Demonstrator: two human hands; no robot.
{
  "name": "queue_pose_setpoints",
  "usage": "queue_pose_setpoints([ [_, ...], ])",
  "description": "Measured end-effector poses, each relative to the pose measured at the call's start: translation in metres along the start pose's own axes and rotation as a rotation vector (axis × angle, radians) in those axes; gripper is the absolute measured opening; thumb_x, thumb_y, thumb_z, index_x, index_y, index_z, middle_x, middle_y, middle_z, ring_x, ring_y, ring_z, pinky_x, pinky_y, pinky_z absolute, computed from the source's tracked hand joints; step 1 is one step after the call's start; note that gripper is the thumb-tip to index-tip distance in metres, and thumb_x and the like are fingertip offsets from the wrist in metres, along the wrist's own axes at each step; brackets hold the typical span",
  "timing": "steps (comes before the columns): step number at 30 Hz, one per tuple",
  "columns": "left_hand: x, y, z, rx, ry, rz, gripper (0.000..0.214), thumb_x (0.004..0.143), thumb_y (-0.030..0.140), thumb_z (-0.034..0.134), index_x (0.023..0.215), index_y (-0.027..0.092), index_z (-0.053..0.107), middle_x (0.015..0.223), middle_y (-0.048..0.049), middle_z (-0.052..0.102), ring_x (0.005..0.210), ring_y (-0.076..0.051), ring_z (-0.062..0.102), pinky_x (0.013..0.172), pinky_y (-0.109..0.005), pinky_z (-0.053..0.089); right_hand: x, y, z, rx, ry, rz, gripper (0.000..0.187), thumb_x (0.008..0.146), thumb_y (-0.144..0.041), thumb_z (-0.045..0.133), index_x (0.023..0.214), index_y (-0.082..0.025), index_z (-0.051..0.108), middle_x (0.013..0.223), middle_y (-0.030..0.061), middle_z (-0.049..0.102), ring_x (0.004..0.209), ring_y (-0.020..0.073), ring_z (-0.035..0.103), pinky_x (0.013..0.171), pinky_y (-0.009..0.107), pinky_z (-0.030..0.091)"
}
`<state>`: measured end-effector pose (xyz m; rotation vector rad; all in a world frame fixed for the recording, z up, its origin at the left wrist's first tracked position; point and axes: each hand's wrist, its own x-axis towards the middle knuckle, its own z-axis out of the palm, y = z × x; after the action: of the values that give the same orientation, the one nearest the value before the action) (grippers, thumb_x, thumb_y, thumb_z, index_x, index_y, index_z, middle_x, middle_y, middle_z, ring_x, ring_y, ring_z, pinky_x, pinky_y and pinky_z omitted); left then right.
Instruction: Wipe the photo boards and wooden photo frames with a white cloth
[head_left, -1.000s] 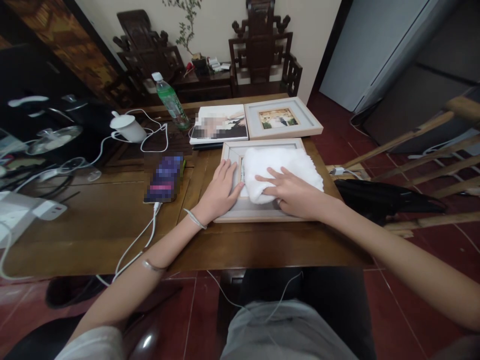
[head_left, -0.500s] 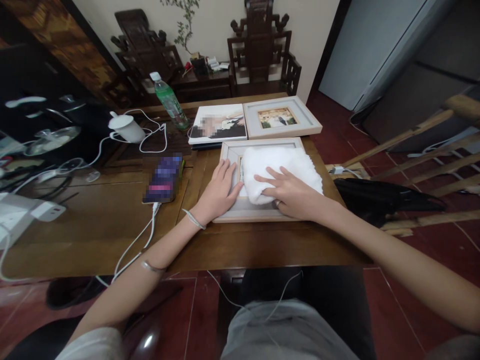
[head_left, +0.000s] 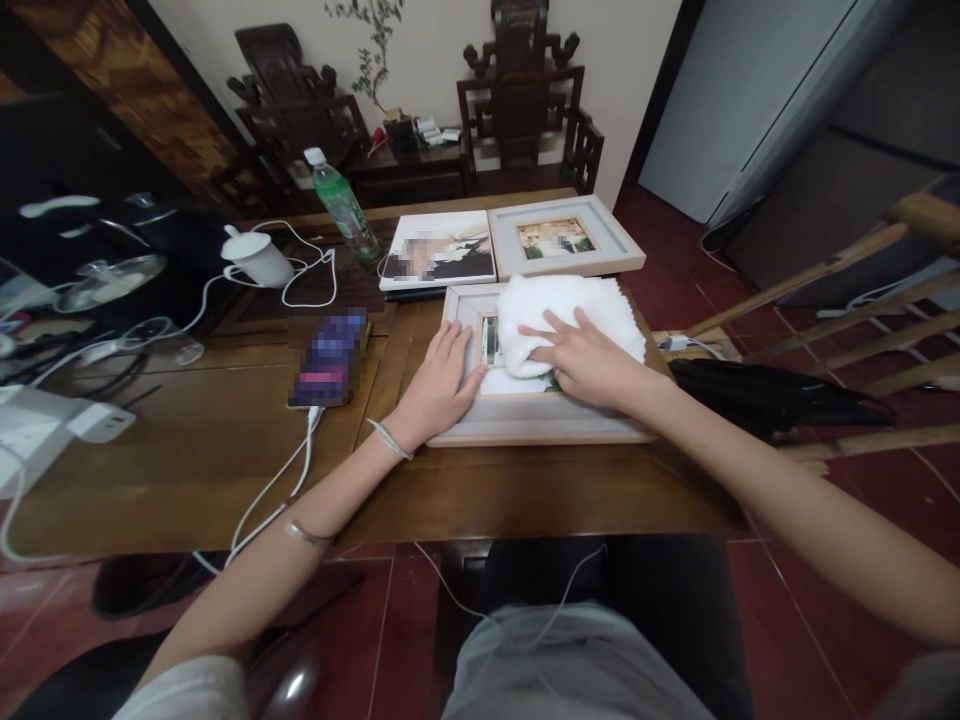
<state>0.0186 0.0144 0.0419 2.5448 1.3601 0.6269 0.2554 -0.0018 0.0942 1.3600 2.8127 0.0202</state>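
A picture frame (head_left: 465, 425) with a pale mat lies flat near the table's right end, part of its photo visible. My left hand (head_left: 442, 375) rests on the frame's left side, fingers stretched out and holding nothing. On the frame's upper right, a folded white towel (head_left: 562, 300) covers much of the photo. My right hand (head_left: 589, 360) presses on this towel with its fingers spread over the fabric; its thumb is hard to make out.
Behind lie a second picture frame (head_left: 619, 245) and a white-edged photo panel (head_left: 439, 275). To the left are a phone (head_left: 330, 355) on a charging cable, a green bottle (head_left: 345, 210), a white lidded cup (head_left: 259, 260) and a white power strip (head_left: 37, 430). Wooden chair bars (head_left: 810, 280) stand at right.
My right hand has slid the towel slightly away from me, baring more of the photo's lower part. My left hand stays on the frame's left side.
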Motion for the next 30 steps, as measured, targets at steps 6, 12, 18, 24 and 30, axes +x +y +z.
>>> queue_pose_setpoints([
  [6,0.000,-0.001,0.002,0.008,0.025,0.011,0.057,0.096,0.038,0.037,0.141,0.003,0.032,0.151,-0.0239,0.031,0.144,-0.033,0.020,0.117,-0.052,0.021,-0.007,-0.018,-0.001,-0.031,-0.055,0.022,0.054,0.077,0.000,0.040,0.124,-0.015,0.061,0.152,0.0088,0.036,0.137,0.0427,0.027,0.102,0.069,0.028],
  [12,0.001,-0.005,0.005,0.016,0.057,0.043,0.053,0.096,0.034,0.032,0.139,0.002,0.033,0.149,-0.0241,0.034,0.143,-0.032,0.023,0.117,-0.051,0.022,-0.053,-0.066,-0.036,0.148,-0.138,-0.122,0.041,0.075,0.000,0.042,0.101,-0.017,0.068,0.139,0.0082,0.054,0.122,0.0337,0.050,0.096,0.051,0.044],
  [18,0.001,-0.008,0.007,0.017,0.067,0.060,0.050,0.096,0.028,0.030,0.139,0.004,0.033,0.149,-0.0232,0.034,0.144,-0.031,0.022,0.117,-0.053,0.023,-0.055,-0.066,-0.026,0.167,-0.088,-0.078,0.048,0.072,0.001,0.043,0.108,-0.018,0.067,0.144,0.0061,0.048,0.133,0.0352,0.040,0.101,0.056,0.040],
  [24,0.000,-0.006,0.005,-0.008,0.058,0.040,0.050,0.095,0.027,0.030,0.139,0.003,0.033,0.149,-0.0234,0.033,0.144,-0.032,0.022,0.117,-0.053,0.023,-0.019,0.002,-0.002,0.024,0.040,0.122,0.068,0.067,0.009,0.038,0.126,-0.018,0.057,0.154,0.0094,0.030,0.140,0.0401,0.025,0.102,0.070,0.032],
  [30,0.001,-0.005,0.003,-0.019,0.046,0.029,0.050,0.095,0.028,0.031,0.140,0.005,0.033,0.150,-0.0219,0.033,0.144,-0.031,0.021,0.118,-0.052,0.022,-0.002,0.031,-0.032,-0.106,0.238,0.225,0.060,0.078,0.010,0.032,0.126,-0.014,0.057,0.161,0.0042,0.009,0.143,0.0443,0.000,0.104,0.076,0.019],
])
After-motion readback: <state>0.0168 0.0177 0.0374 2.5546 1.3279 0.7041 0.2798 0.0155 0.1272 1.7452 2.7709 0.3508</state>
